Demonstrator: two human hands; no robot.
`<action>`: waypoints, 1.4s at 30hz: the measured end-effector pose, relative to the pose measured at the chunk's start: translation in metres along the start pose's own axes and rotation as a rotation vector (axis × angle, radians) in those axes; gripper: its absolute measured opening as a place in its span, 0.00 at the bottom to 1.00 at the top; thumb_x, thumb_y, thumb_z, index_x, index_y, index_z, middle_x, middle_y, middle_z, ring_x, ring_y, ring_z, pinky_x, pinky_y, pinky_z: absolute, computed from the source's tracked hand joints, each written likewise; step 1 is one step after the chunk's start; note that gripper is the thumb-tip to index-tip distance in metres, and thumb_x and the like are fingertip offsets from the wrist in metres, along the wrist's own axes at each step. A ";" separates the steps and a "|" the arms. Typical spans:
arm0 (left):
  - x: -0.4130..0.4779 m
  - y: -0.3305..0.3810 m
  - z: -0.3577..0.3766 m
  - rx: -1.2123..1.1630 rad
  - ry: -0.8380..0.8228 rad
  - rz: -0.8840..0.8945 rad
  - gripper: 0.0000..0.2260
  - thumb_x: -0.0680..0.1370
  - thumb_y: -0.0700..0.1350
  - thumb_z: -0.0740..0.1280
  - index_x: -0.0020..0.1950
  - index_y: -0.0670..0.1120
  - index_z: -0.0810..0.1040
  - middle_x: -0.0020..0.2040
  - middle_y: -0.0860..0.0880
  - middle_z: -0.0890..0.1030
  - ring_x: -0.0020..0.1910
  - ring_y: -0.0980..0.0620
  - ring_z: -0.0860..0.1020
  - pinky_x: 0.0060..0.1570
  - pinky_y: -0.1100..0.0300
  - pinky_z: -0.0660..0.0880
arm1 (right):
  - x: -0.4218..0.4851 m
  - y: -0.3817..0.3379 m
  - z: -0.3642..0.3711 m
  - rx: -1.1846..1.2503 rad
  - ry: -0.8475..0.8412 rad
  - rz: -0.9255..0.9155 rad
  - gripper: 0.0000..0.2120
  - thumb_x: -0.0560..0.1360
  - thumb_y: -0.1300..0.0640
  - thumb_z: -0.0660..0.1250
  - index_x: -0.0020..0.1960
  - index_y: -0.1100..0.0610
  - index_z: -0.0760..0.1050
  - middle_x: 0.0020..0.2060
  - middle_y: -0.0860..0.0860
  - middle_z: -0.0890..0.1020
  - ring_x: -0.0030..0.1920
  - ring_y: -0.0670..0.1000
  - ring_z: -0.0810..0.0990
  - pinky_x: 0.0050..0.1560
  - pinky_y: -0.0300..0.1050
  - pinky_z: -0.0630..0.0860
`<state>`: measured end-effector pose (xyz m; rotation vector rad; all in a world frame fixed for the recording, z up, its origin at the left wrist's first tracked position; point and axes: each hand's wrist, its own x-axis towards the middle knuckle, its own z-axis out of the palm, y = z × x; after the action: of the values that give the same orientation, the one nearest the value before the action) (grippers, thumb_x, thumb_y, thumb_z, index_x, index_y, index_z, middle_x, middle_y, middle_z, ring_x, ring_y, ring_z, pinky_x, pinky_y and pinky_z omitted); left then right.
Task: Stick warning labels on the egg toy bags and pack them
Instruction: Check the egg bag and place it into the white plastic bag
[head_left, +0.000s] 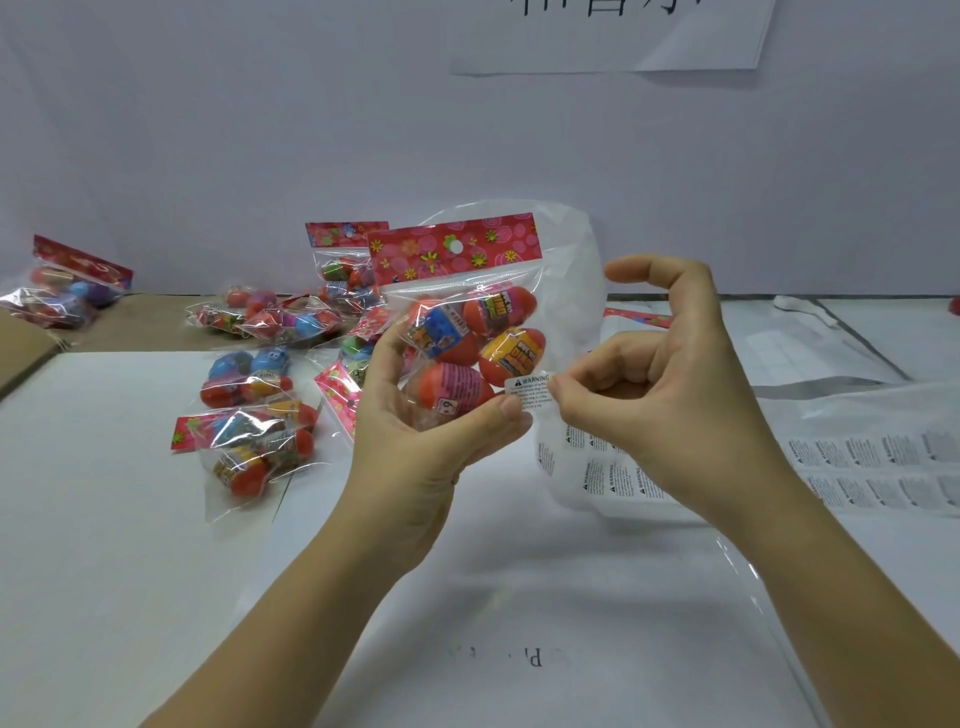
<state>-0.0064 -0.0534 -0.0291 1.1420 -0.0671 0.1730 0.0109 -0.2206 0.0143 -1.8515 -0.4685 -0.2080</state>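
Above the middle of the table (130, 519), the left hand (415, 431) holds one egg toy bag (457, 322) upright, with the fingers and thumb curled round its lower part. The right hand (665, 395) pinches one warning label (530, 392) between thumb and forefinger; the remaining fingers are raised clear. The label sits at the bag's lower right corner, just beside the left thumb tip. It cannot be told whether it has bonded yet.

Step in hand, as judged: label application. The next move calls for:
- laying the label flat on the clear film, clear of the red header;
- pressing it down from one edge to avoid creases;
- releasing the pinch only once it adheres.

Count:
- Held bag: one, with four eggs (511, 353) visible.
- Loose egg toy bags (260, 447): at least six, toward the table's left and far edges. They overlap, so the total is uncertain.
- Label sheets (883, 462): by the right edge. Their number cannot be told.
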 end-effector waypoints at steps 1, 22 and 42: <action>0.000 0.000 0.000 0.000 0.004 -0.001 0.43 0.56 0.38 0.79 0.69 0.55 0.69 0.55 0.43 0.84 0.50 0.42 0.85 0.41 0.55 0.82 | 0.000 0.000 0.000 0.005 0.004 0.001 0.32 0.67 0.63 0.75 0.57 0.39 0.62 0.32 0.49 0.84 0.34 0.48 0.84 0.44 0.46 0.83; -0.001 -0.001 0.000 0.046 0.041 0.007 0.41 0.59 0.35 0.78 0.70 0.53 0.69 0.59 0.42 0.82 0.53 0.42 0.83 0.44 0.53 0.82 | -0.006 0.005 0.010 -0.092 0.160 -0.065 0.33 0.66 0.60 0.77 0.60 0.42 0.60 0.33 0.42 0.83 0.33 0.41 0.82 0.39 0.28 0.76; 0.002 0.004 -0.002 -0.057 0.107 -0.028 0.42 0.59 0.38 0.78 0.71 0.49 0.69 0.54 0.40 0.84 0.47 0.39 0.85 0.38 0.56 0.82 | 0.003 0.012 0.015 0.318 -0.174 0.290 0.07 0.75 0.57 0.69 0.52 0.53 0.79 0.38 0.52 0.86 0.37 0.52 0.85 0.33 0.42 0.81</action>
<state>-0.0049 -0.0494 -0.0257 1.0742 0.0388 0.2056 0.0176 -0.2087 -0.0002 -1.6058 -0.3241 0.2147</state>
